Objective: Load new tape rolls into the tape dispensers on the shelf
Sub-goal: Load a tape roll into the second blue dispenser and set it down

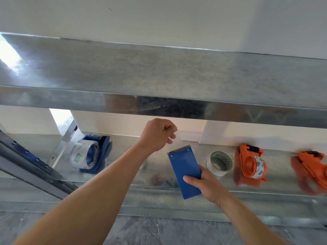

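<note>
My right hand (206, 184) grips a blue tape dispenser (184, 171) by its lower body, its toothed metal blade pointing up. My left hand (156, 134) pinches the clear tape end (174, 141) and holds it stretched just above the blade. The roll inside this dispenser is hidden behind its blue back. On the lower shelf (159, 181), a second blue dispenser (93, 152) with a clear roll lies at the left. A loose tape roll (220, 163) stands right of my hands. Two orange dispensers (251, 162) (311, 168) lie further right.
A metal upper shelf (159, 82) runs across the view above my hands. A slanted metal frame rail (30, 165) crosses the lower left. Another white roll (144, 165) is partly hidden behind my left forearm. A white wall backs the shelf; grey floor lies below.
</note>
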Action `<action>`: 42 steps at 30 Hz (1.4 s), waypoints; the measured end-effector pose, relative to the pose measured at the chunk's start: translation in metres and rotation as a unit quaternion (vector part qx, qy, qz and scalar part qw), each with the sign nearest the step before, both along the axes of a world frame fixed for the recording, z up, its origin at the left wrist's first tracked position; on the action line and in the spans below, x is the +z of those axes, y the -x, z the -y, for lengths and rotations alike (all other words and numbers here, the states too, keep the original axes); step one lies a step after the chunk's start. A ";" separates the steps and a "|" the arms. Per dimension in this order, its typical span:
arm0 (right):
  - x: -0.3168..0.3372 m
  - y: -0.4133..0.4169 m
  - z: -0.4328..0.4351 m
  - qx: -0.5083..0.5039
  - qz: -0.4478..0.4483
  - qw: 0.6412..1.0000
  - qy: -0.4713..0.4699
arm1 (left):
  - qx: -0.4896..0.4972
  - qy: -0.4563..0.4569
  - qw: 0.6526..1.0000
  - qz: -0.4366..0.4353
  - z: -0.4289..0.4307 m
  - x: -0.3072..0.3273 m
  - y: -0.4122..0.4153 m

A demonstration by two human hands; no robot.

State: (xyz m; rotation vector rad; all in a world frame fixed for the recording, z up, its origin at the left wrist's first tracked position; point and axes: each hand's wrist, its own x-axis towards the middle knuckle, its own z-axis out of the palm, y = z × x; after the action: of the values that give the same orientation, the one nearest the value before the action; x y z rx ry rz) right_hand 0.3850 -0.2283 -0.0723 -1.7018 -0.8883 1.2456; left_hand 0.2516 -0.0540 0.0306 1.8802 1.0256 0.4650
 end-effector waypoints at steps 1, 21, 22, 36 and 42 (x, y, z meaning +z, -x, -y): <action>0.001 0.000 0.000 -0.001 -0.001 1.000 0.001 | 0.002 -0.003 1.000 -0.005 0.000 0.000 -0.001; 0.012 0.003 -0.005 -0.018 -0.010 0.999 0.032 | -0.001 -0.032 0.999 -0.038 -0.001 0.005 -0.014; 0.014 0.003 -0.007 -0.026 -0.012 0.999 0.037 | -0.002 -0.049 0.998 -0.040 0.001 0.005 -0.015; 0.043 0.019 -0.042 -0.097 -0.108 0.989 0.022 | -0.065 -0.465 0.869 -0.156 0.058 -0.047 -0.009; 0.049 0.019 -0.045 -0.163 -0.176 0.970 -0.033 | -0.050 -0.470 0.860 -0.193 0.066 -0.050 -0.008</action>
State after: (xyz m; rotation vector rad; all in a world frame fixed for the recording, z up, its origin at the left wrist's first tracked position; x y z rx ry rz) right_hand 0.3662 -0.1836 -0.0237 -1.4414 -0.4126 1.2240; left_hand 0.2597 -0.1203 -0.0194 2.9848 1.0253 0.6042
